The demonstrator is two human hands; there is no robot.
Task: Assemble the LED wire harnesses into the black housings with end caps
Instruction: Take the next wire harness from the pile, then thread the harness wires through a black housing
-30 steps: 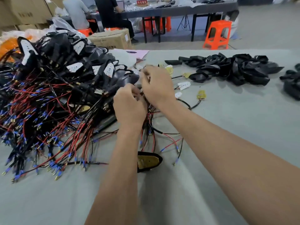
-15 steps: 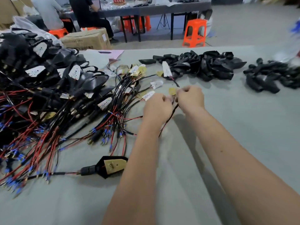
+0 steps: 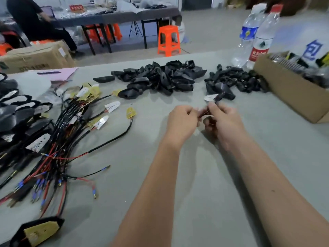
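Head view: one wire harness (image 3: 211,99) was held above the table (image 3: 178,193) centre, its white LED board tip pointing far, just short of the end caps (image 3: 235,81). Risk, as judged: thin wire could slip or kink if pulled unevenly. Left hand (image 3: 181,118) and right hand (image 3: 222,120) were both curled, pinching the wire between them. Housings (image 3: 160,77) lay beyond; harness bundle (image 3: 58,139) left.

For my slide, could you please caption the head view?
Both hands pinch one wire harness near piled black housings.
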